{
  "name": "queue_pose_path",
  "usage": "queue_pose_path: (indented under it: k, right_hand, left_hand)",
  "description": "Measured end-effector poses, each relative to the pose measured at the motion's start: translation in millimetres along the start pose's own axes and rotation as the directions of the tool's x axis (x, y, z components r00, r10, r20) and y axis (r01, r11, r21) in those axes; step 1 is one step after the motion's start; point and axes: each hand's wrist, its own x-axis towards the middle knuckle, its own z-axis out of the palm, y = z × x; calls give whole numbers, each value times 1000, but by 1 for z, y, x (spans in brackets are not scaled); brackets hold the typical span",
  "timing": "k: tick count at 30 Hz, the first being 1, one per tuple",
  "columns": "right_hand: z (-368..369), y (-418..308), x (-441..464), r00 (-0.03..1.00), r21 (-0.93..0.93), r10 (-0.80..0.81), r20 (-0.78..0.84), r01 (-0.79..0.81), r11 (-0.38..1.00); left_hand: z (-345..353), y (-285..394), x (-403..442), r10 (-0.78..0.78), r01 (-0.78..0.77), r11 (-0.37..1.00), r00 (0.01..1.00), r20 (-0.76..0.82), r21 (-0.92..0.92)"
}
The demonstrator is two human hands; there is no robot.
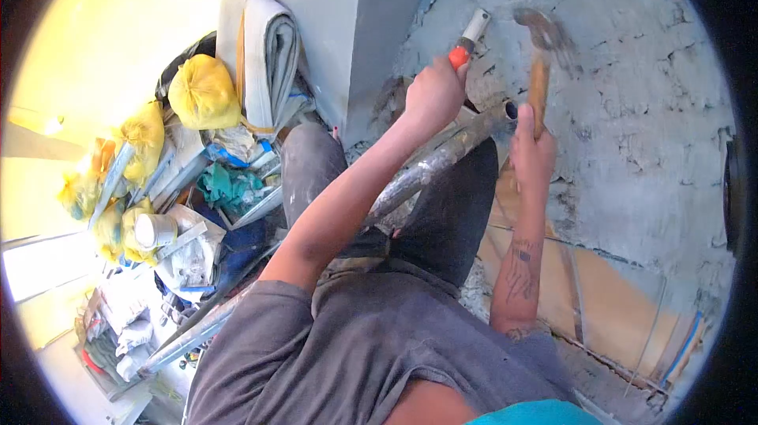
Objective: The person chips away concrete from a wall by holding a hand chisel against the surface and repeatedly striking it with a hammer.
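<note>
Head camera: two tools, one per hand. Toward one o'clock, my left hand (436,95) is closed in a fist around one red-and-grey tool (471,37). Near half past two, my right hand (533,155) is wrapped around the wooden handle of one hammer (539,82), its blurred head up toward half past one, before the rough grey wall (632,125). One folded grey mat (272,62) sits at eleven; at least three yellow bags (203,93) lie between nine and ten.
</note>
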Motion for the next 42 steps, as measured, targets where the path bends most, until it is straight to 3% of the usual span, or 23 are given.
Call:
queue_pose_path:
  k: [2, 4, 5, 7, 8, 10, 12, 14, 16, 18, 19, 21, 22, 24, 25, 26, 27, 28, 31, 32, 35, 38, 42]
  right_hand:
    - [-7, 7, -12, 997, 65, 68, 27, -69, 995]
    - [-9, -10, -24, 999, 525, -35, -14, 37, 850]
    - [-10, -22, -24, 1000, 527, -25, -6, 24, 850]
    - [-13, -40, -22, 924, 679, -328, -198, 371, 633]
    - [-3, -25, -9, 924, 681, -329, -192, 367, 633]
    - [22, 20, 26, 772, 222, -502, -391, 608, 762]
    - [30, 14, 27, 827, -111, -526, -200, 514, 851]
    - [26, 11, 24, 978, -328, -202, -44, 177, 928]
    - [12, 4, 18, 994, -271, -107, -6, 102, 957]
    - [-17, -28, -4, 994, 202, 5, 108, -27, 979]
    - [-21, -46, -9, 994, 203, -2, 108, -20, 979]
    - [-28, -64, -23, 952, 669, -205, -227, 305, 678]
    - [-22, -61, -17, 952, 667, -206, -226, 305, 680]
    - [8, -36, 3, 693, 523, -600, -400, 710, 471]
    - [20, -14, 12, 771, 249, -547, -324, 628, 738]
    - [32, 9, 20, 839, -88, -487, -243, 481, 872]
    - [30, 3, 20, 993, -288, -110, 30, 114, 951]
    - [22, 11, 11, 995, -288, -95, 21, 97, 953]
    - [13, 3, 16, 999, -67, 39, 3, -39, 997]
    - [1, 4, 1, 998, -89, 69, 2, -68, 994]
    - [-11, -2, -2, 985, 373, 103, 136, -147, 916]
    - [-16, -9, -18, 976, 515, 198, 93, -217, 829]
    - [-29, 16, -29, 971, 552, 226, 83, -234, 801]
  left_hand:
    - [0, 3, 0, -22, 22, 1000, 1000, 20, 3]
    - [4, 3, 2, -49, 49, 999, 999, 17, 19]
    - [3, 3, 2, -59, 58, 998, 998, 23, 27]
    - [-1, 6, 0, -62, 62, 998, 997, 39, 8]
    - [1, 4, 0, -68, 68, 998, 997, 36, 8]
    - [5, 1, 2, -62, 62, 998, 998, 21, -15]
    - [0, 0, 6, -65, 65, 998, 997, 37, -1]
    - [1, 2, -2, -62, 61, 998, 996, 62, 8]
    - [3, 1, 2, -78, 78, 997, 997, 1, 4]
    - [6, -4, 3, -54, 54, 999, 998, -13, -6]
    - [4, -3, 5, -44, 44, 999, 999, -23, 0]
    - [8, -3, 1, -52, 52, 999, 999, -11, -3]
    - [6, -2, 2, -55, 55, 998, 998, -9, -3]
    - [6, -2, 2, -58, 58, 998, 998, -5, -6]
    - [7, -1, 2, -73, 73, 997, 997, -8, -10]
    - [6, -2, 3, -89, 89, 996, 996, -17, -14]
    - [8, -5, 0, -91, 90, 996, 996, -17, -14]
    - [12, -9, -6, -83, 83, 997, 996, 14, -5]
    - [5, -18, 19, -2, 2, 1000, 999, -35, 11]
    - [13, -25, 9, 28, -28, 999, 999, -26, 16]
    - [22, -67, 31, 131, -128, 990, 990, -49, 64]
    - [53, -110, 61, 198, -195, 973, 980, -14, 121]
    - [93, -121, 71, 240, -241, 971, 968, -76, 2]
